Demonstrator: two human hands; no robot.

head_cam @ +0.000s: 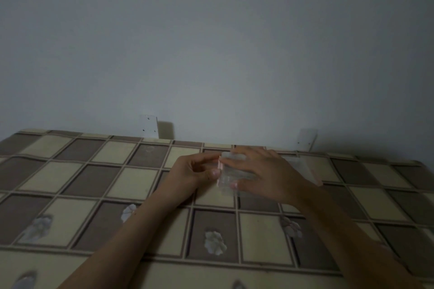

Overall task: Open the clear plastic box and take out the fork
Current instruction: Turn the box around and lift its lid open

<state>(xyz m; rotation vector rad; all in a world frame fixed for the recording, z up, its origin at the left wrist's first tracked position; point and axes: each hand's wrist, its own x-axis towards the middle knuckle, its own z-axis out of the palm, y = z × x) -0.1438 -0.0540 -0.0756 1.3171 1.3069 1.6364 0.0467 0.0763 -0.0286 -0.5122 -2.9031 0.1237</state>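
A small clear plastic box (229, 177) with a pale pink edge is held just above the checked tablecloth (94, 171), near the far edge of the table. My right hand (263, 176) wraps over it from the right, fingers on top and thumb at its near side. My left hand (195, 171) pinches its left pink edge with thumb and fingertips. The box is see-through and blurred, and I cannot make out a fork inside it.
Another clear flat plastic piece (303, 169) lies on the cloth just right of my right hand. Two white brackets (149, 126) (305, 139) stand against the grey wall behind the table. The cloth has worn white patches (215, 243) near the front.
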